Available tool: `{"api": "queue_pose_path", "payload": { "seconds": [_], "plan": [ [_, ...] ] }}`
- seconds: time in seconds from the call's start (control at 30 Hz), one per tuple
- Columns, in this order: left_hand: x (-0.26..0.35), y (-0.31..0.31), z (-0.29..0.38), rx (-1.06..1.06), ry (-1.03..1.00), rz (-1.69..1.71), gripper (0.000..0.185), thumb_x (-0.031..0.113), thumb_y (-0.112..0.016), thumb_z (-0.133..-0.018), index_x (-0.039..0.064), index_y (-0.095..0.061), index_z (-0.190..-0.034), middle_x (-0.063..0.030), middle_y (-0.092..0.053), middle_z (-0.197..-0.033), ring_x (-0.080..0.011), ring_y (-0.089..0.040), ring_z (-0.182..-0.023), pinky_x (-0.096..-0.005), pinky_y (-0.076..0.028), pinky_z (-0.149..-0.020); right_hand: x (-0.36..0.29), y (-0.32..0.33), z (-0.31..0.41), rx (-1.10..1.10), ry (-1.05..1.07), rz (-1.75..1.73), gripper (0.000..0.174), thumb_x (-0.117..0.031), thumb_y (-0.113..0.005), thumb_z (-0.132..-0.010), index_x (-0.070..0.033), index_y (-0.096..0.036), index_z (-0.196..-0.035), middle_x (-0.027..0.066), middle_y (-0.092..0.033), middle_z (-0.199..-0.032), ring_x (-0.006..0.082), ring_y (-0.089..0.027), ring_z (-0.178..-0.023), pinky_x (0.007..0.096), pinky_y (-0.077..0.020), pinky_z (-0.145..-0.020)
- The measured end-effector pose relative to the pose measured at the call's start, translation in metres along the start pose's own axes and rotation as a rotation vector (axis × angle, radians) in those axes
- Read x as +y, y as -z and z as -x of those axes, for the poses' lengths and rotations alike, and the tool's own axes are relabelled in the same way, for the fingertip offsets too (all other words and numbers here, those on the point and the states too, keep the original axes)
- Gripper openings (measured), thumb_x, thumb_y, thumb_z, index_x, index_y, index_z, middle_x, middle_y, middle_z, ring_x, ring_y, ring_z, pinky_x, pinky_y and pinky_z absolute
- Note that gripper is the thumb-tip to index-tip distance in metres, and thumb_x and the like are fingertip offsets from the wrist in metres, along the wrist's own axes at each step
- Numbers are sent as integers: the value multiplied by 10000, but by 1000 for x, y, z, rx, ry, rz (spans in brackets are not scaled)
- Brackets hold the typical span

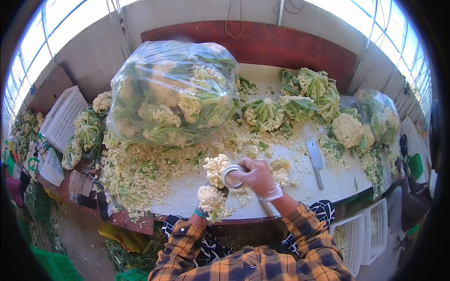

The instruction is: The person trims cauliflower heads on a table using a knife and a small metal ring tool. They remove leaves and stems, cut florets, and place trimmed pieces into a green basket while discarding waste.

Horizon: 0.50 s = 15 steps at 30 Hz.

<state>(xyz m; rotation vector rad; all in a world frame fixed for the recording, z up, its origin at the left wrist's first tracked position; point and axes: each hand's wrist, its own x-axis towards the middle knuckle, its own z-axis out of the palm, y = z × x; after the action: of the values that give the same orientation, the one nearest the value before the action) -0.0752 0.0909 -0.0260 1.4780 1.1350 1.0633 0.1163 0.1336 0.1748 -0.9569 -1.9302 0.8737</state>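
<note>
My right hand [259, 177], in a clear plastic glove, grips a round metal ring tool [232, 176]. The ring is against or just in front of a cauliflower floret cluster [216, 168]. My left hand [225, 191] is mostly hidden behind a second cauliflower piece [212, 201] and appears to hold the cauliflower from below; a green band circles its wrist. Cut florets [280, 175] lie on the white board [246, 207] beyond my right hand. Under my right wrist, a wooden handle [266, 208] lies near the board's front edge.
A large plastic bag of cauliflower [172, 95] stands at the back left, above heaped crumbs [137, 175]. Whole heads [263, 114] sit behind. A cleaver [315, 158] lies to the right. White crates [351, 242] stand low right. Another person [415, 200] is at the right rim.
</note>
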Motion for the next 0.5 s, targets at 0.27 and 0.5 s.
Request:
{"api": "queue_pose_path", "payload": {
  "seconds": [0.27, 0.5],
  "plan": [
    [5, 0, 0, -1, -3, 9, 340, 195, -579, -914, 50, -548, -1220, -94, -622, -1091, -225, -616, -906, -389, -513, -742, 22, 22, -7, 193, -308, -233, 207, -133, -769, -784, 33, -696, -884, 59, -687, -718, 80, -604, -626, 245, -494, -590],
    [5, -1, 5, -11, 6, 10, 347, 190, -582, -912, 49, -545, -1227, -94, -620, -1099, -223, -614, -916, -387, -512, -752, 8, 4, -7, 99, -117, 17, 218, -148, -743, -815, 47, -694, -901, 122, -715, -760, 132, -656, -632, 276, -535, -591]
  ]
}}
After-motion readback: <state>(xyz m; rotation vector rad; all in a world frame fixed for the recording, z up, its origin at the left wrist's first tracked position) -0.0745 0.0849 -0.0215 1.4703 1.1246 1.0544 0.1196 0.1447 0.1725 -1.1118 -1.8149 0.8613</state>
